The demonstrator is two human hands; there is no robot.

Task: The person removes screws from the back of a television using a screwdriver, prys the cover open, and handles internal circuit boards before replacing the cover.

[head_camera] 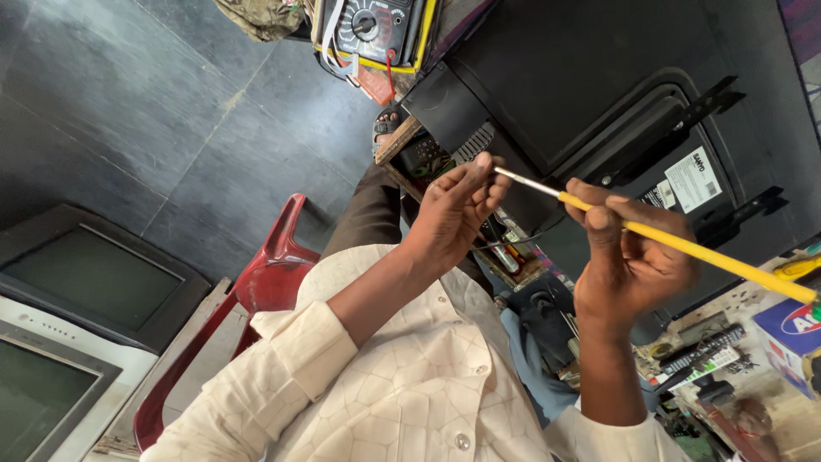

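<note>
Yellow-handled tool (pixel 684 248) held in both hands, above the lap and in front of a black TV back cover (pixel 590 94).

Right hand (pixel 629 261) is clenched round the yellow handle; left hand (pixel 457 210) pinches the thin metal tip end between its fingertips (pixel 486 167). Looks like a brush or slim screwdriver, tip too small to tell. An open circuit chassis (pixel 505 248) sits just under the hands. Multimeter (pixel 372 30) on the dark floor beyond, red plastic chair (pixel 274 274) beside, old TV sets (pixel 77 291) well apart.

A yellow-cased multimeter (pixel 374 30) sits at twelve o'clock, a red plastic chair (pixel 275 265) centre-left, two old televisions (pixel 64 334) at eight o'clock.
</note>
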